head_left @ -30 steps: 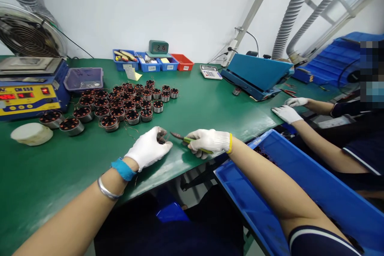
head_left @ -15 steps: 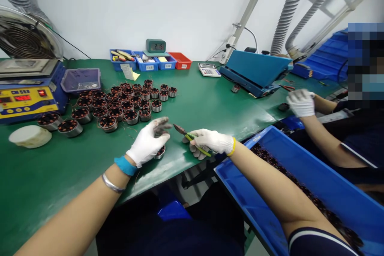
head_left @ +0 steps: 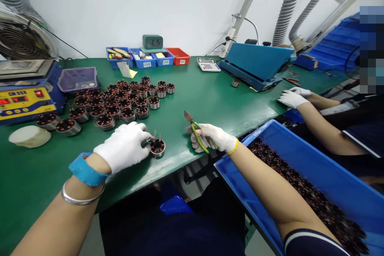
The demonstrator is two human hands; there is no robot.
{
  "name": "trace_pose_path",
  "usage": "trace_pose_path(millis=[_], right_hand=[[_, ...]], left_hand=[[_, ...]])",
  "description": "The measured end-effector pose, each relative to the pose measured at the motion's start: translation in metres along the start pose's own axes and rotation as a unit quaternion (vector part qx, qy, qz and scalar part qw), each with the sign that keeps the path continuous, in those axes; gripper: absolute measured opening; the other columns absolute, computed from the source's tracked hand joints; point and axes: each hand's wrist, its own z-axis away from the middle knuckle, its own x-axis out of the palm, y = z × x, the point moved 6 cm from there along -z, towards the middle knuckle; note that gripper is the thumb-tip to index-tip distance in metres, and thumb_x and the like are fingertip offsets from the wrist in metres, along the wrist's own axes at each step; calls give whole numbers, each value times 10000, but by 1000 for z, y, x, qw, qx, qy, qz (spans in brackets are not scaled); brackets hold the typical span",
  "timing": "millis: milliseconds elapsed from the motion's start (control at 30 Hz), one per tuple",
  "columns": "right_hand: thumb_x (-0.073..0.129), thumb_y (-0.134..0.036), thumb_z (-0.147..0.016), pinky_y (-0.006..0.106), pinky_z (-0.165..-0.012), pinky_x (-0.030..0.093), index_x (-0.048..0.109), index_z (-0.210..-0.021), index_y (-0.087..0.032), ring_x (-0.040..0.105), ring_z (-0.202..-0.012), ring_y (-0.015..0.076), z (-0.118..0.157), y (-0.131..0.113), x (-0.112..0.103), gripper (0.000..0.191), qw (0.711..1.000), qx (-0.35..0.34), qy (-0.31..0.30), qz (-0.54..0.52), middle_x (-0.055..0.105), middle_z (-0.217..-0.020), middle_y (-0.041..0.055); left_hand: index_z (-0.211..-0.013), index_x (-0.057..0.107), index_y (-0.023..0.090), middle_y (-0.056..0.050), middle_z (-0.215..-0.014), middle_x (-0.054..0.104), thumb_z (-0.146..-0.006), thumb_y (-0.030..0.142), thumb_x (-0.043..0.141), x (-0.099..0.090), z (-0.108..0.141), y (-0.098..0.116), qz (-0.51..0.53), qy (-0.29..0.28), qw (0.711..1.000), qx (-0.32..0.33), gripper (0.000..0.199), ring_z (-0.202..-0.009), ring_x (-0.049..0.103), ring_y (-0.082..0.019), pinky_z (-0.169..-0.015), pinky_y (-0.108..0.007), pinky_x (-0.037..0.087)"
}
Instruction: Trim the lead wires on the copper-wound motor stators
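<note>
My left hand (head_left: 127, 146), in a white glove, has its fingertips at the left side of a round metal part with copper windings (head_left: 158, 148) near the table's front edge. Its fingers are bent together on the part's rim and wires. My right hand (head_left: 214, 138), also gloved, holds green-handled cutters (head_left: 196, 134), their dark jaws pointing up and to the left, above the table. Several similar wound parts (head_left: 113, 112) stand in a cluster beyond my left hand.
A blue crate (head_left: 271, 126) of dark parts sits at the right, below the table edge. A co-worker's gloved hands (head_left: 292, 98) rest farther right. Small bins (head_left: 178, 57), a calculator (head_left: 208, 65), a teal machine (head_left: 258, 64) and a yellow-blue device (head_left: 28, 98) stand on the green table (head_left: 234, 108).
My left hand has moved left and down, its fingers now at the part's rim, uncovering the part. The cutters in my right hand have tipped more upright. The co-worker's hands have come down to the table.
</note>
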Motion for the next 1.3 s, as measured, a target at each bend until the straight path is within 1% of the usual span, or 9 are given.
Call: trace_pose_path(millis=[100,200,267,400,533,667,800,1000,1300], right_hand=[[692,-291,-691,311,-546,570,515,-997,-164,665,-597,176,1,1,-1,376,1000,-7,0,6,650,-697,15],[704,-307,-687,317,-556,569,512,-1016,-162,663,-597,175,1,1,-2,408,1000,-21,-7,3,652,-710,15],[720,-310,-672,325,-565,567,503,-1039,-161,659,-602,175,1,0,-2,452,999,-32,-12,-10,651,-711,11],[725,-310,-661,341,-618,565,492,-1070,-171,650,-653,170,4,-2,0,490,996,-69,4,-54,632,-731,-4],[732,-346,-643,341,-638,553,483,-1124,-187,635,-696,166,22,5,14,565,988,-117,10,-98,600,-758,-10],[764,-359,-597,374,-641,558,448,-1205,-190,628,-726,179,43,27,49,706,992,-78,-52,-85,598,-824,5],[715,-276,-612,284,-577,524,490,-1122,-179,610,-673,146,43,40,71,567,998,0,-59,0,581,-778,-10],[636,-238,-644,209,-484,458,494,-1081,-184,607,-630,137,32,35,75,463,995,65,-20,74,588,-727,-10],[651,-277,-667,225,-517,507,502,-1040,-193,618,-627,134,33,33,78,410,995,70,-10,66,587,-713,-16]], left_hand=[[-744,703,205,-90,-810,630,-731,472,516,-5,1,5,-24,-12,999,-35,327,-771,605,-292,-650,-397,478],[-941,686,165,-134,-986,637,-666,478,593,-18,4,19,-14,107,994,-28,426,-941,583,-337,-759,-438,485],[-1143,617,165,-140,-1197,588,-677,411,607,-18,5,37,22,170,984,50,527,-1110,525,-328,-930,-454,433],[-1013,663,198,-88,-1098,649,-804,227,479,7,1,63,47,96,981,162,280,-1025,572,-246,-945,-416,401],[-850,680,181,-99,-885,652,-841,251,434,15,-9,47,24,45,998,43,256,-869,581,-272,-739,-403,423],[-893,673,185,-84,-914,659,-859,287,408,15,-13,32,63,24,997,-28,285,-876,586,-249,-731,-363,419],[-919,650,178,-94,-911,651,-875,294,362,15,-15,30,69,24,997,-32,314,-873,587,-259,-732,-367,420],[-941,623,177,-88,-878,637,-892,303,336,19,-16,29,65,32,997,-34,318,-851,586,-255,-719,-357,405],[-983,617,185,-84,-914,645,-912,290,304,20,-18,33,67,17,998,2,338,-879,578,-245,-760,-364,399]])
